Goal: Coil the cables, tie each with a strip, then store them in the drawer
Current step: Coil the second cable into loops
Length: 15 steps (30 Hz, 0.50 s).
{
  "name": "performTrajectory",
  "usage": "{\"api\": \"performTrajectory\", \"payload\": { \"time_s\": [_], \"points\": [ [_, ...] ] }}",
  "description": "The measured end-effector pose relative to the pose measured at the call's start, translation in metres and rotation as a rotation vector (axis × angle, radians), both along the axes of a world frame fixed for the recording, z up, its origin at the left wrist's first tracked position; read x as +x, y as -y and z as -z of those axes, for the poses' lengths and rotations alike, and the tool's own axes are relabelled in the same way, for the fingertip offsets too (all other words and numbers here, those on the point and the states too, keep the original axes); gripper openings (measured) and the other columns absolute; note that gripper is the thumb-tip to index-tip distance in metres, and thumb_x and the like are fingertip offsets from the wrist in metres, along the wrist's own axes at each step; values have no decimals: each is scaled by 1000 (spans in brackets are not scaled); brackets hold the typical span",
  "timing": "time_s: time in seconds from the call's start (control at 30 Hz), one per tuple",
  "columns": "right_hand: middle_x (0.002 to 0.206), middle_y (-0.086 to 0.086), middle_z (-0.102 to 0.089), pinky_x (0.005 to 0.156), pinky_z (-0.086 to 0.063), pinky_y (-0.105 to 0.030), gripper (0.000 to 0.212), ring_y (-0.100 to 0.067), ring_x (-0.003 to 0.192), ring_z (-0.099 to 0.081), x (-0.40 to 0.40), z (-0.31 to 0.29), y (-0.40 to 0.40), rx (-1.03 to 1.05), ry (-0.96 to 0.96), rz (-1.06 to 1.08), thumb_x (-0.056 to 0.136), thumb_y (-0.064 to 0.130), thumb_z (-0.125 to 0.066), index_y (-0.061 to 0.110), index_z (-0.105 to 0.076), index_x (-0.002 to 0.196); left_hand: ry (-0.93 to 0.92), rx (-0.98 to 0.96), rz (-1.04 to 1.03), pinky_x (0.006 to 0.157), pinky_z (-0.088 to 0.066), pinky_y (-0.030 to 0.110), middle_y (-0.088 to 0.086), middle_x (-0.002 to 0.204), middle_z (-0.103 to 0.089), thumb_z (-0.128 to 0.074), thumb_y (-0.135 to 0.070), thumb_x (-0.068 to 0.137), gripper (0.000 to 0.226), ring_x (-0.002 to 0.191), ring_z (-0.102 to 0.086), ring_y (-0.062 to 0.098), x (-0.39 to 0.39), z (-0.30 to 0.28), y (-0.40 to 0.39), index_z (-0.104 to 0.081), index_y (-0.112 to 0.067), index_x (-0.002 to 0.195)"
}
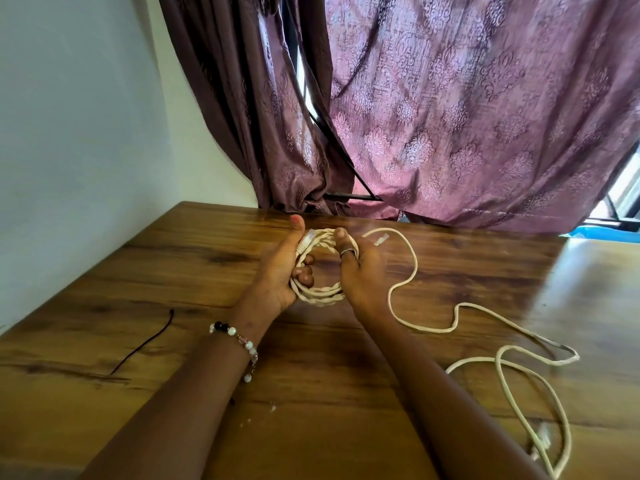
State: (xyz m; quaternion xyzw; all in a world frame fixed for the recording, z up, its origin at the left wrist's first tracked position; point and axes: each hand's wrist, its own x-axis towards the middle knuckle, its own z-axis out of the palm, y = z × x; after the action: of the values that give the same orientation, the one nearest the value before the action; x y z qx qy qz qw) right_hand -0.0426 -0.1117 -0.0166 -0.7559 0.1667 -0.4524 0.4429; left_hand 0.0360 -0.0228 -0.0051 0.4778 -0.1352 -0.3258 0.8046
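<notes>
Gripping cable coil (320, 293) — both hands

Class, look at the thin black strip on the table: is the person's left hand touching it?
Apart. The head view shows the black strip lying alone on the table, with bare wood between it and the left hand, which grips the coiled cable.

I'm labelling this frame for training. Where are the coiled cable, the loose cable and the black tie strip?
coiled cable (320, 294): head view, lower arc of the coil between both hands.
loose cable (504, 367): head view, a loop lying on the table.
black tie strip (145, 342): head view, middle of the strip.
</notes>
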Motion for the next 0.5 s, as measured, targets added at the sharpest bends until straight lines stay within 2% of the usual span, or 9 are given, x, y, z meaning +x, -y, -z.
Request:
{"api": "performTrajectory", "payload": {
  "time_s": [0.07, 0.17, 0.27, 0.37, 0.5],
  "points": [
    [65, 11, -56, 57, -35, -17, 35, -1, 61, -51, 1, 1, -3, -16, -8, 19, 99, 32, -44, 9, -63, 81, -4, -6, -40, 31, -29, 11, 2, 49, -46, -60, -60, 76, 50, 28, -33, 6, 1, 1, -1, -59, -11, 79],
    [74, -2, -63, 64, -39, -29, 38, -12, 70, -54, 2, 4, -1, 32, 10, 90, 101, 28, -43, 1, -65, 86, 8, -14, -88, 33, -31, 12, 2, 48, -48, -52, -56, 88, 47, 30, -33, 6, -5, 0, 2, -61, -11, 82],
    [76, -13, -63, 65, -37, -36, 44, -25, 73, -55, 1, 4, 2, 52, -7, 196, 101, 31, -40, -4, -62, 87, -7, -32, -96, 34, -36, 15, 3, 51, -50, -48, -54, 91, 47, 31, -36, 5, -12, -2, 6, -67, -11, 88],
    [84, -22, -66, 64, -36, -35, 40, -37, 80, -59, 0, 4, 5, 54, -3, 278, 101, 27, -39, -5, -62, 92, 11, -64, -48, 39, -42, 18, 1, 51, -53, -44, -56, 91, 49, 36, -43, 8, -15, 0, 10, -73, -16, 92],
    [95, -22, -66, 63, -28, -25, 28, -37, 90, -60, -1, 5, 7, 75, -22, 309, 100, 14, -40, -4, -61, 105, 37, -160, 19, 42, -45, 19, -1, 51, -57, -38, -54, 93, 51, 36, -42, 6, -21, -3, 10, -69, -16, 107]
  ]
}}
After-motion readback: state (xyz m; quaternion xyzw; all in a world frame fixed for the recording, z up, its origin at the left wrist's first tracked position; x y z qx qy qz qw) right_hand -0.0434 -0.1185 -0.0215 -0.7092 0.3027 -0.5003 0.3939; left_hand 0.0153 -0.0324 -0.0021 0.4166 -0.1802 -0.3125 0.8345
